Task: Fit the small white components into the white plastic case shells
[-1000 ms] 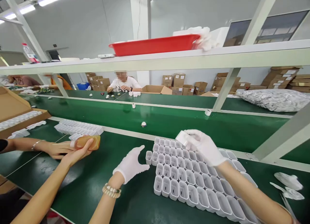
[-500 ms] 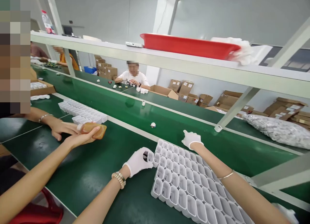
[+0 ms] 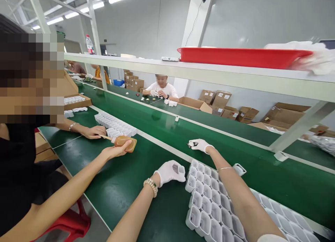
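Note:
My left hand [image 3: 171,173], in a white glove, is closed around a small white plastic cup [image 3: 181,170], held just left of the block of cups. That block of white rectangular cups [image 3: 206,189] stands in tight rows on the green work surface. My right hand [image 3: 201,145], also gloved, reaches over the block to the green belt. Its fingers are closed on a small white-domed part [image 3: 192,144] with a dark underside. The glove hides some of that part. My right forearm covers part of the rows.
Left of me a co-worker holds an amber bottle [image 3: 125,143] beside another group of white cups [image 3: 115,124]. A shelf rail [image 3: 157,63] crosses above the belt, bearing a red tray [image 3: 240,58]. A slanted post [image 3: 300,127] stands at right. Another person works across the belt.
My right hand has moved to the white-domed part and closed on it. My left hand has drawn its cup slightly away from the rows. The view has swung left.

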`<state>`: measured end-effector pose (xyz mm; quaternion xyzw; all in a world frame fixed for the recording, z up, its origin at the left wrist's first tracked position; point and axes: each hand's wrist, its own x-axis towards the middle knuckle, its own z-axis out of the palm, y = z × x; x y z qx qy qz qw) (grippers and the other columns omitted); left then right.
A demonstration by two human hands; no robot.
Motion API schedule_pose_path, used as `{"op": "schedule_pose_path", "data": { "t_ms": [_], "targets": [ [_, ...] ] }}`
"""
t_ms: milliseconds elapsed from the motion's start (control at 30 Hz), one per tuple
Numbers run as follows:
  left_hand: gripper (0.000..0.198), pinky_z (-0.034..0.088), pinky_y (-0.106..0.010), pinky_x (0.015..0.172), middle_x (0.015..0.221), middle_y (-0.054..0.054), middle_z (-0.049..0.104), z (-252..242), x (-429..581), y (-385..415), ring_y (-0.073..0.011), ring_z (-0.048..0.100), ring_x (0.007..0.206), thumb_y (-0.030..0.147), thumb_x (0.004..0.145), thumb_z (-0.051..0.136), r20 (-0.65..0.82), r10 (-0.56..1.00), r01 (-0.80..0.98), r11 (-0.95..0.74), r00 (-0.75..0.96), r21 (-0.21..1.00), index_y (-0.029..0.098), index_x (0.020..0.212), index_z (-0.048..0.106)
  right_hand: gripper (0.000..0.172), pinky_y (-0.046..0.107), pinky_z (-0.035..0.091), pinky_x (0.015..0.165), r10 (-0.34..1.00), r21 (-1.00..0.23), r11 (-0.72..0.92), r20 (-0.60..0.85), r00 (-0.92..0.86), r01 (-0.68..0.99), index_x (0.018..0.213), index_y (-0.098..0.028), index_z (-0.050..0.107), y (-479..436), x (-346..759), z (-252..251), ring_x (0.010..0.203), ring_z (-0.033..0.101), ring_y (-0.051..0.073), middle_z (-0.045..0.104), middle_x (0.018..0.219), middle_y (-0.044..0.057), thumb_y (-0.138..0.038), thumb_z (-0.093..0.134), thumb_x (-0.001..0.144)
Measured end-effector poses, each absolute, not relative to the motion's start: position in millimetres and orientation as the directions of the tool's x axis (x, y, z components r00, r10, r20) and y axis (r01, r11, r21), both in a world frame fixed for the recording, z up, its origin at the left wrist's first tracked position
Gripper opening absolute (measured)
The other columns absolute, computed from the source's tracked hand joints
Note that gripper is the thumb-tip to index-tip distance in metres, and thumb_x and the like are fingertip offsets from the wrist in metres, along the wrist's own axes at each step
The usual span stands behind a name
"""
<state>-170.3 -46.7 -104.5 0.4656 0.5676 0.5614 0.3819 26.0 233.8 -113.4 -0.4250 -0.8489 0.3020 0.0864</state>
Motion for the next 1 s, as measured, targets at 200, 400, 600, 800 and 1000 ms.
{"op": "schedule_pose_path", "data": {
  "t_ms": [200,400,600,800,1000],
  "targets": [
    [0.055,0.051,-0.040,0.084,0.052,0.008,0.053,-62.2,-293.8,-81.7,-0.0178,0.069,0.076,0.064,0.060,0.078,0.272,0.920,0.126,-0.246,-0.281,0.961,0.016,0.054,0.052,0.023,0.038,0.057,0.079,0.790,-0.750,0.369,-0.059,-0.611,0.549,0.111,-0.015,0.063,204.1,59.4,-91.0,0.091,0.067,0.018,0.068,0.108,0.006,-0.029,0.063,0.093],
    [0.030,0.056,-0.035,0.076,0.098,-0.006,0.068,-28.3,-194.6,-36.1,-0.0161,0.066,0.083,0.041,0.094,0.059,0.352,0.935,0.269,-0.331,-0.032,0.904,0.013,0.103,0.064,0.035,0.037,0.059,0.076,0.807,-0.892,0.293,0.038,-0.590,0.344,0.092,-0.014,0.069,134.8,121.5,-51.2,0.077,0.070,0.020,0.073,0.088,0.007,-0.038,0.083,0.069],
    [0.029,0.050,-0.037,0.089,0.099,-0.002,0.070,3.5,-66.7,1.9,-0.0211,0.063,0.088,0.028,0.074,0.078,0.346,0.919,0.471,-0.395,0.191,0.789,0.023,0.101,0.070,0.046,0.043,0.059,0.081,0.896,-0.913,0.312,0.191,-0.400,0.263,0.107,-0.018,0.068,35.4,174.9,-26.1,0.080,0.072,0.024,0.075,0.088,0.006,-0.038,0.083,0.068],
    [0.042,0.049,-0.034,0.094,0.113,-0.003,0.069,19.7,-52.4,-14.5,-0.0234,0.064,0.101,0.023,0.072,0.075,0.372,0.843,0.527,-0.534,0.387,0.661,0.025,0.113,0.068,0.037,0.039,0.064,0.079,0.923,-0.858,0.365,0.283,-0.260,0.362,0.109,-0.026,0.073,-19.2,190.4,-16.7,0.088,0.074,0.026,0.078,0.103,0.006,-0.036,0.080,0.074],
    [0.034,0.052,-0.026,0.076,0.106,-0.007,0.069,24.7,-58.5,-12.9,-0.0180,0.064,0.088,0.039,0.089,0.059,0.265,0.868,0.258,-0.394,0.419,0.882,0.018,0.113,0.068,0.035,0.033,0.067,0.075,0.863,-0.826,0.504,0.475,-0.171,0.252,0.105,-0.030,0.077,-21.6,193.7,-5.3,0.081,0.077,0.024,0.080,0.095,0.002,-0.031,0.084,0.070]
  ]
}}
